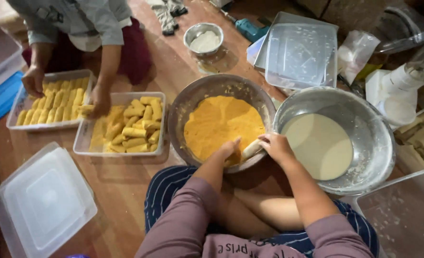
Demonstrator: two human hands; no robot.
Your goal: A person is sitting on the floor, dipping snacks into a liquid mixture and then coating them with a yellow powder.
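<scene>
The person's left hand [228, 148] and right hand [276, 147] meet at the near rim of the crumb bowl [183, 107], a wide metal bowl filled with orange-yellow breadcrumbs. Between them lies a pale roll [251, 149], resting right on the bowl's edge where it nearly touches the batter bowl [379, 129]. The right fingers curl round the roll's right end, pinching it; the left fingers are pressed together and dip into the crumbs beside its other end. The two bowls stand rim to rim, so there is almost no gap between them, and both crowd close to the person's knees.

To the left, two clear trays of coated rolls sit side by side: the near tray [80, 143] is half filled, the far tray [54, 75] is nearly full. Another person's hand [99, 99] rests at the edge where the trays meet, and their other hand [32, 80] rests on the far tray's left end. A lidded container [44, 203] stands at the lower left, with open wooden floor [121, 186] between it and the near tray. Behind the bowls lie stacked clear lids [300, 52] and a small metal bowl [203, 38].
</scene>
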